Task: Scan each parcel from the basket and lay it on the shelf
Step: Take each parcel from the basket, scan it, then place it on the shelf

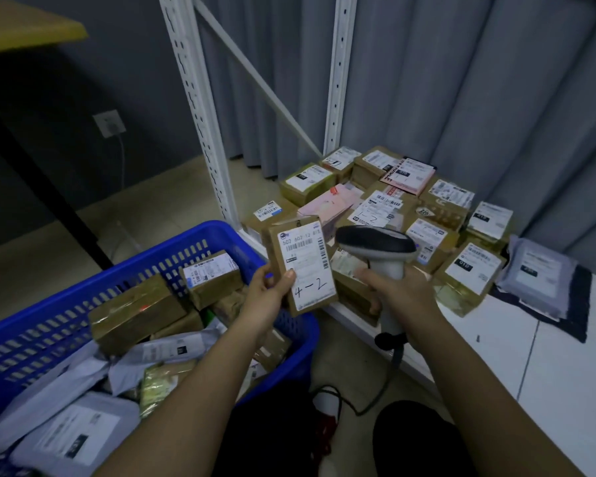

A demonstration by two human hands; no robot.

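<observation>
Two bare forearms reach forward from the bottom edge over a dark lap. Left hand (pixel 267 292) grips a small brown cardboard parcel (pixel 300 265), fingers (pixel 260 274) curled round its left edge and the thumb pressed on its white shipping label, which faces the camera and carries a barcode and the handwritten mark "4-2". Parcel is tilted slightly, held in the air above the right rim of the basket and just in front of the shelf edge. Right hand (pixel 401 297) is wrapped round the grey handle of a white and black handheld barcode scanner (pixel 379 256), whose dark head sits just right of the parcel; a black cable (pixel 375 397) trails from the handle toward the floor.

At left, a blue perforated plastic basket (pixel 200 235) holds a jumble of brown taped boxes (pixel 135 313) and grey plastic mailer bags (pixel 73 438). Ahead, on the low white shelf (pixel 547 356), labelled cardboard boxes (pixel 468 270) lie packed edge to edge, with a pink flat package (pixel 327 204) among them and a grey mailer bag (pixel 537 277) at the right end. White perforated metal uprights (pixel 200 115) rise from the shelf before grey pleated curtains (pixel 461 80). A yellow-topped surface (pixel 25 25) shows at upper left, above a wall socket (pixel 110 123).
</observation>
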